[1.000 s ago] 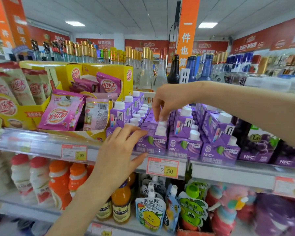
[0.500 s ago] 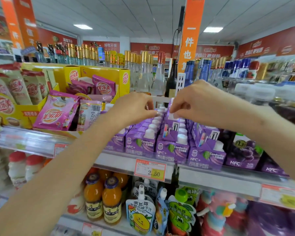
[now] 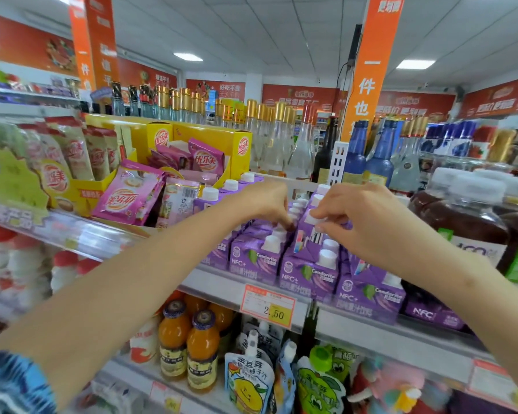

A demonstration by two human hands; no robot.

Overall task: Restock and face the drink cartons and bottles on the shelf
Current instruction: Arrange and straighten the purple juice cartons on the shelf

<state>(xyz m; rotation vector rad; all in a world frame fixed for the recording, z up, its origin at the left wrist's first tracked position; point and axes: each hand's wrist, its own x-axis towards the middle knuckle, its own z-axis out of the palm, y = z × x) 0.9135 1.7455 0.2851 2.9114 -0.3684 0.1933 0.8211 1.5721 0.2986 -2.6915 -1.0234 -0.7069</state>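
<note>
Shelf [image 3: 356,331]: carton [image 3: 307,239] seemingly pinched under right hand [image 3: 361,218]

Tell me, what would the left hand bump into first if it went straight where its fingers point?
Probably the purple cartons: the left hand points its fingers down into their white-capped row, maybe touching them. Depth is unclear.
</note>
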